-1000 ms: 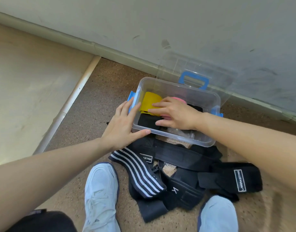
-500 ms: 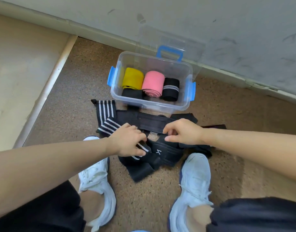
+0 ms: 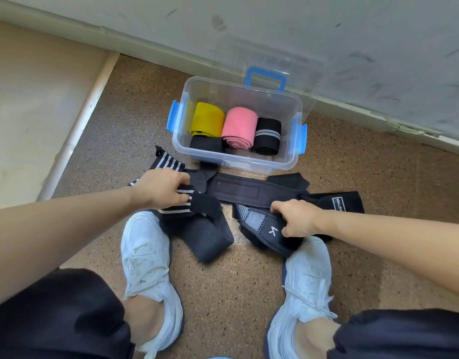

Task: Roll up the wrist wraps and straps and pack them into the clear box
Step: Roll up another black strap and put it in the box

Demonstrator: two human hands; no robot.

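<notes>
The person crouched over a heap of wraps on the speckled brown floor (image 3: pixel 249 294), white shoes (image 3: pixel 145 255) planted to either side of it. The left hand (image 3: pixel 162 189) had its fingers curled around the black wrap with white stripes (image 3: pixel 168 161), gripping it near the middle, with one striped end lying loose towards eleven o'clock. The right hand (image 3: pixel 297 220) was clenched on a black strap with a grey panel and a small white logo (image 3: pixel 262 226), thumb and fingers pinching its edge at about three o'clock of the heap. Between the two hands, a long black wrap with a hook-and-loop patch (image 3: pixel 238 190) lay flat across the floor, and a labelled black wrap (image 3: pixel 340 203) stretched away at two o'clock. A wider black band (image 3: pixel 207 234) sat folded beside the left shoe.

The clear box (image 3: pixel 236 161) stood at twelve o'clock from the heap, just beyond it and close to the wall (image 3: pixel 327 35), open, with blue clips on its sides. Inside it lay a yellow roll (image 3: pixel 207 117), a pink roll (image 3: pixel 240 124), a black roll with grey stripes (image 3: pixel 267 134) and a small black roll (image 3: pixel 206 144) packed side by side. Its clear lid (image 3: pixel 270 55), with a blue handle, leaned against the wall behind the box.
</notes>
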